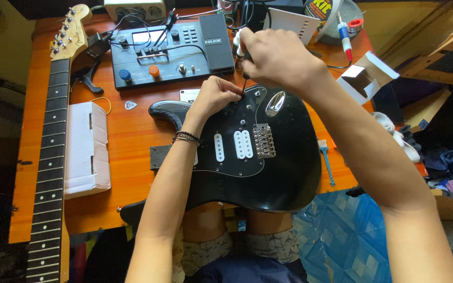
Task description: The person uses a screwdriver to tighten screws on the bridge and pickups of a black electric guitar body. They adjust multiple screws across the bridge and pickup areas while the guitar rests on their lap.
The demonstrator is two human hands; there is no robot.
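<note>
Head camera looked down on both hands working at the upper edge of a black guitar body (268, 178). The right hand (279, 57) was closed around the handle of a screwdriver (244, 78), whose thin shaft pointed down at the black pickguard (237, 152). The left hand (213, 97) sat just beside the tip, fingers pinched together on the pickguard edge around something too small to make out. A dark beaded bracelet (186, 138) circled the left wrist.

The guitar body lay flat, partly on the orange tabletop (127, 141) and partly over the person's knees at the near edge. On it showed three white pickups (233, 145), a chrome bridge (264, 140) just right of them, and a chrome oval jack plate (275, 103) under the right forearm.

Behind the hands sat a dark effects pedal unit (171, 50) with blue and orange knobs and cables running from its back. A small white pick (130, 105) lay on the wood to the left of the body, near a yellow rubber band (102, 104). Further left rested a flat white cardboard box (86, 149), and beside it a detached guitar neck (53, 152) with a dark fretboard ran along the tabletop's left edge, headstock at the far end. To the right, a small blue brush (326, 160) lay just beside the body, and an opened white carton (365, 76) stood near the far right corner.
</note>
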